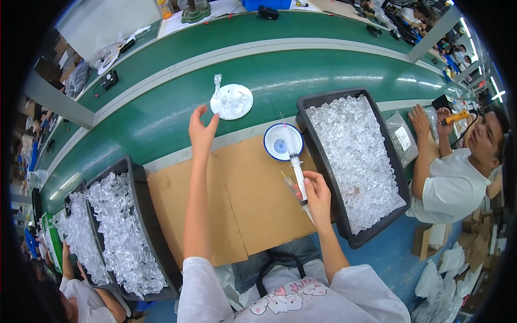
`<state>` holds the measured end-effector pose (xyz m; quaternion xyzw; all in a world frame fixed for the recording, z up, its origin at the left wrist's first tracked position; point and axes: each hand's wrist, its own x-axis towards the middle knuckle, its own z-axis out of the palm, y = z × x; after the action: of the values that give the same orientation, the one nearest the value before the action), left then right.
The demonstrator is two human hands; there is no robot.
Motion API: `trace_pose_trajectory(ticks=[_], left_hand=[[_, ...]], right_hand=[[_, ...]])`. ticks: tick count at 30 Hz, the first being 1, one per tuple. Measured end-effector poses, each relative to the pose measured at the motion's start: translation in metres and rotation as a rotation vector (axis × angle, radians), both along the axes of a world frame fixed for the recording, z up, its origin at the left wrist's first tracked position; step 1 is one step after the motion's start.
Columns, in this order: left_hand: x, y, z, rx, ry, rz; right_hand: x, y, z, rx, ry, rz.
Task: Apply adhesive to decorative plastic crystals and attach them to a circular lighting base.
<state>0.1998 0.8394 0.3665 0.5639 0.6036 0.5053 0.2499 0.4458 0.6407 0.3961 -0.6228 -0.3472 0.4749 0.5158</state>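
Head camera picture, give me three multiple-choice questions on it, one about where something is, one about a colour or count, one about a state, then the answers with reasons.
1. Where does the round white plate with clear plastic pieces lie?
A. on the green conveyor belt
B. inside a black bin
C. on the brown cardboard sheet

2. What colour is the rim of the small round dish beside the right-side black bin of clear plastic pieces?
A. red
B. blue
C. yellow

3. What is the right hand doing?
A. resting flat and empty
B. gripping a clear syringe
C. holding a screwdriver

Answers:
1 A, the plate sits on the green conveyor belt, beyond the brown cardboard sheet.
2 B, a blue ring borders the white dish.
3 B, its fingers close around the clear syringe, while the left hand is raised, open and empty.
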Motion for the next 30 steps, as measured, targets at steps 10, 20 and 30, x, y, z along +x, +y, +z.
trace_pose_trajectory(ticks=[10,20,30], left_hand=[[0.042,0.080,-0.034,0.101,0.066,0.028],[-0.019,-0.029,0.064,0.085,-0.003,-0.161],[-0.100,-0.181,0.016,-0.285,-0.084,-0.160]], right_hand=[[-0.004,0.008,-0.007,0.001,-0.208,0.096],[-0.007,-0.009,-0.007,0.187,-0.192,0.029],[-0.003,-0.046,-0.003,0.326,-0.152,0.159]])
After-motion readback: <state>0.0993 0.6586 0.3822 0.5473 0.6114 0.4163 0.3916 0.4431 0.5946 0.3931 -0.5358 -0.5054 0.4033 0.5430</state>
